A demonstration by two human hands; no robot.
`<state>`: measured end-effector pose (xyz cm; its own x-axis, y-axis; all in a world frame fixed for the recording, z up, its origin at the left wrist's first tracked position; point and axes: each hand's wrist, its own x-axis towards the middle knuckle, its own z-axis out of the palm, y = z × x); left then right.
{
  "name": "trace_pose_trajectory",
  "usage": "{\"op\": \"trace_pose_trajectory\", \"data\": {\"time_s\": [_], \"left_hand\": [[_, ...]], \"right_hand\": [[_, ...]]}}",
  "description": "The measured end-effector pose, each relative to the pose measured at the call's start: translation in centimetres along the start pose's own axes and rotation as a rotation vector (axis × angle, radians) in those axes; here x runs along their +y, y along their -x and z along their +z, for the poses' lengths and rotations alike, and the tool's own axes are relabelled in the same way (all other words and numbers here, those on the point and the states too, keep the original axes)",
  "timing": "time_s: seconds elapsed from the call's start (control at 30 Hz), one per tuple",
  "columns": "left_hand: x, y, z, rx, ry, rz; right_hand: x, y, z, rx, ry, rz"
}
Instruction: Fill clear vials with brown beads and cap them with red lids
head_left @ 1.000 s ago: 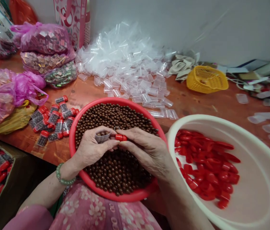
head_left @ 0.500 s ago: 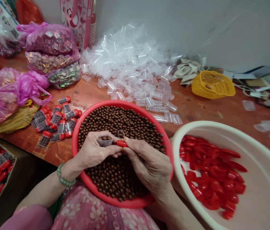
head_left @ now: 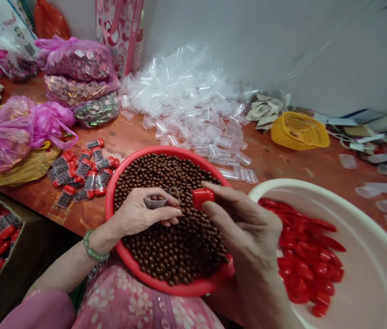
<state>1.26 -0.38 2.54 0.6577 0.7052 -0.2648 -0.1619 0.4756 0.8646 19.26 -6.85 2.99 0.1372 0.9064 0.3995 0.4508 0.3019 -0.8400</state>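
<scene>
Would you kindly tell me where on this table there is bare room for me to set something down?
The bare reddish-brown wooden tabletop is free between the heap of clear plastic tubes and the yellow plastic basket, above the white basin. It is crowded around the red basin of brown beads, beside the red-capped tubes.

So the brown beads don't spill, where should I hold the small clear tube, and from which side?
Hold the clear tube by its lower body, from underneath, as your left hand does. It sits tilted with its open mouth upward, showing brown beads, so fingers wrapped below leave that mouth free.
</scene>
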Motion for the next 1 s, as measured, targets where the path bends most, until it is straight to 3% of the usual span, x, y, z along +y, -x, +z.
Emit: {"op": "trace_pose_trajectory", "data": {"time_s": [0.1, 0.33, 0.6, 0.8, 1.0], "left_hand": [[0.1, 0.0, 0.1, -0.025, -0.098, 0.011], [-0.3, -0.2, 0.0, -0.054, -0.193, 0.040], [-0.9, -0.1, 0.0, -0.053, -0.173, -0.035], [-0.9, -0.2, -0.2, -0.116, -0.115, -0.097], [-1.3, -0.2, -0.1, -0.112, 0.054, -0.128]], "right_hand": [[-0.7, -1.4, 0.0, -0.065, -0.079, 0.009], [-2.3, -3.2, 1.8, -0.296, -0.027, -0.243], [-2.2, -3.1, 2.2, -0.281, 0.110, -0.316], [-1.7, -2.6, 2.4, -0.249, 0.178, -0.356], [-1.7, -2.2, 2.1, -0.400, 0.424, -0.488]]}}
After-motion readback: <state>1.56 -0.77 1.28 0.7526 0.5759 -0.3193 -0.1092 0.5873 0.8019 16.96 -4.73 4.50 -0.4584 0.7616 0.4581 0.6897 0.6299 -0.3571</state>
